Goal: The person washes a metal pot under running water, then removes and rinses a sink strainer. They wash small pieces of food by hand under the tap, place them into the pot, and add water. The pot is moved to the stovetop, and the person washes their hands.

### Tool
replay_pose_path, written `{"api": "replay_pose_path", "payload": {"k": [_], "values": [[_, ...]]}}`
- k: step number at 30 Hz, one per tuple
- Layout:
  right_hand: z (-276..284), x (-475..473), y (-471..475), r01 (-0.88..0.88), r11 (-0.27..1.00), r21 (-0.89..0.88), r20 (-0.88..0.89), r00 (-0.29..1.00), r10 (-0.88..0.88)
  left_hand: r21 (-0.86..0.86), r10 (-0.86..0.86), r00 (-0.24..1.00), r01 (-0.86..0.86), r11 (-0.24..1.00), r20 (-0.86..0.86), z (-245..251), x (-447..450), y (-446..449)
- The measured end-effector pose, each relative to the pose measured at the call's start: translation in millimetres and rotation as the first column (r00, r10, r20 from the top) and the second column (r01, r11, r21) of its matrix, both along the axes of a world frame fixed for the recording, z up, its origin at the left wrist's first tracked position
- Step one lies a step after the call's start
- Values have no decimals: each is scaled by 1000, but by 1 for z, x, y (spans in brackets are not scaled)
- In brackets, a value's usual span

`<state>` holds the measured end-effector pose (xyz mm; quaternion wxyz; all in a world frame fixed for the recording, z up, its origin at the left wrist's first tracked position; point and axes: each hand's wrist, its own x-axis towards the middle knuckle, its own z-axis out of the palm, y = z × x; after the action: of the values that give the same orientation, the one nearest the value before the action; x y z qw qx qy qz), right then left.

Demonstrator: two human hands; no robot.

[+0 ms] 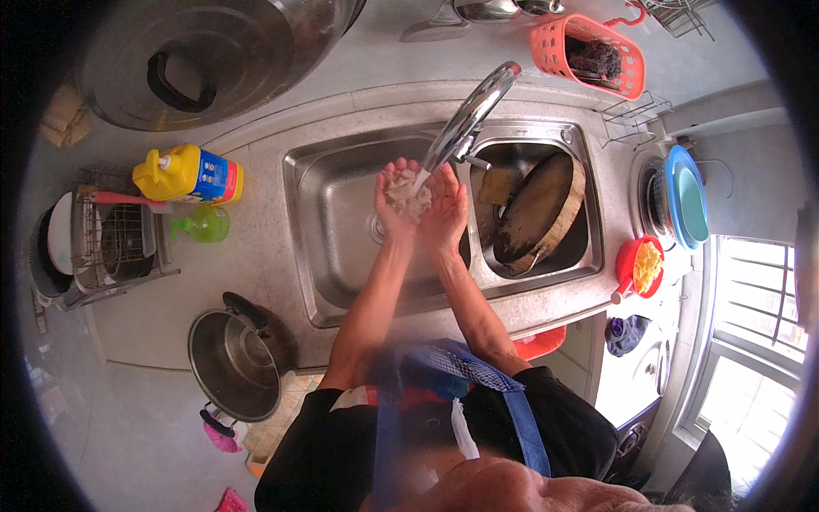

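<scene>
My left hand (389, 208) is cupped, palm up, over the large basin of a steel double sink (333, 256). It holds a small heap of pale, wet pieces (404, 189); what they are is hard to tell. Beside it my right hand (451, 214) is cupped too, its palm bare and its inner edge against the left. A chrome faucet (470, 118) reaches over both hands, and a stream of water (420, 181) from it falls onto the pieces.
A round wooden chopping board (540, 214) leans in the small basin beside a sponge (498, 185). Left of the sink are a yellow detergent jug (185, 173), a green pump bottle (208, 224) and a steel pot (233, 365). A red pan (643, 265) with yellow food stands right.
</scene>
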<state>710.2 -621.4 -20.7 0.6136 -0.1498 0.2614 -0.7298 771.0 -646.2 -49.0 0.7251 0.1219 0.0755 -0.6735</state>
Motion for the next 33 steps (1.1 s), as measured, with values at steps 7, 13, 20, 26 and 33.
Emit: {"api": "replay_pose_path", "payload": {"k": [7,13,20,26,33], "values": [[15,17,6,-85,982,-168,-902,415,-118,-42,-301,910,326,945,286,-38,15,-6],[-8,10,-30,-49,959,279,-448,877,175,137,-136,430,28,990,893,27,-9,16],[15,16,-10,-65,998,-14,-841,540,24,-12,-119,814,153,988,569,30,5,-5],[8,13,-19,67,975,-212,-960,171,-221,49,-18,-170,182,982,985,37,1,-2],[9,11,-26,-39,988,151,-750,646,140,110,-185,768,149,983,613,30,-2,0]]}}
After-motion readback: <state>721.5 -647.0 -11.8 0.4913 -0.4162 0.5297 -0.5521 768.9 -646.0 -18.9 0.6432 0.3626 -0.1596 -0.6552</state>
